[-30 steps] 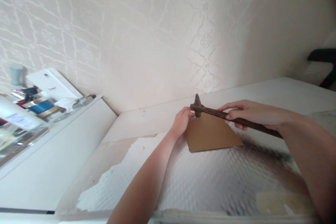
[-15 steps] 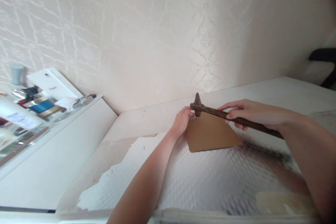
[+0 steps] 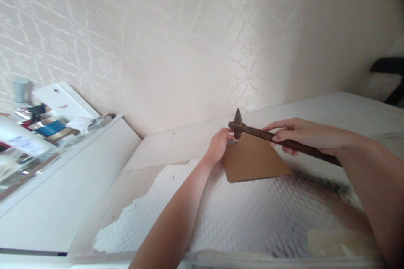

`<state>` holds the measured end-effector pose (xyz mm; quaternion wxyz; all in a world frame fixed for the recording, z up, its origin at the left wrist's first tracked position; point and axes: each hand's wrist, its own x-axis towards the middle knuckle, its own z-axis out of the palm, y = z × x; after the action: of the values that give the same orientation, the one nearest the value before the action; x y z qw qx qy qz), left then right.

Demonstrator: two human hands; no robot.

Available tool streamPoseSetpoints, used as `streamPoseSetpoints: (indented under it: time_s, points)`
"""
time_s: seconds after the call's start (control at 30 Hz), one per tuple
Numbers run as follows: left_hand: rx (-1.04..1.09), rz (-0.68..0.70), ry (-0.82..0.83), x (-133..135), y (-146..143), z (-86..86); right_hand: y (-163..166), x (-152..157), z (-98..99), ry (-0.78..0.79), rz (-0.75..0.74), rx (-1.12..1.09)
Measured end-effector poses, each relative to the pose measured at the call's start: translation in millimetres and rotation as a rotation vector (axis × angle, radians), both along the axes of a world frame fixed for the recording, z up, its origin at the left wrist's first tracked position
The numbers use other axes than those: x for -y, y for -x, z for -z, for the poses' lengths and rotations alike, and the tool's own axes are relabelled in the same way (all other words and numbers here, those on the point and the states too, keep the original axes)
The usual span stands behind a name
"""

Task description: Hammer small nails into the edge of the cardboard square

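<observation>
In my right hand (image 3: pixel 293 134) is a hammer (image 3: pixel 259 133) with a dark head and a brown wooden handle, held across the view. Its head hangs over the far left corner of a brown cardboard sheet (image 3: pixel 254 159). A short row of small metal nails (image 3: pixel 232 142) stands at that corner. My left hand (image 3: pixel 219 145) rests at the cardboard's left edge, its fingers closed together beside the hammer head. What those fingertips hold, if anything, is hidden behind the hammer head.
The cardboard lies on a worn white surface (image 3: pixel 240 218) with a peeling, textured cover. At the left a white cabinet (image 3: pixel 72 176) carries a white box (image 3: pixel 65 101), a blue tape roll (image 3: pixel 52 127) and a grey cup (image 3: pixel 20 89). Patterned wallpaper (image 3: pixel 173 50) rises behind.
The hammer head has risen very slightly above the cardboard corner. My left hand and the cardboard stay in place.
</observation>
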<state>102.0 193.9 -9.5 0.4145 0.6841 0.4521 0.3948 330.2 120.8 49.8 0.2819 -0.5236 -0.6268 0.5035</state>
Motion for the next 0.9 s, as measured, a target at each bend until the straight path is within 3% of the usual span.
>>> streamPoseSetpoints:
  time_s: [0.9]
  points:
    - [-0.002, 0.007, 0.003, 1.4, 0.1, -1.3, 0.8, 0.1, -0.2, 0.007, 0.010, 0.002]
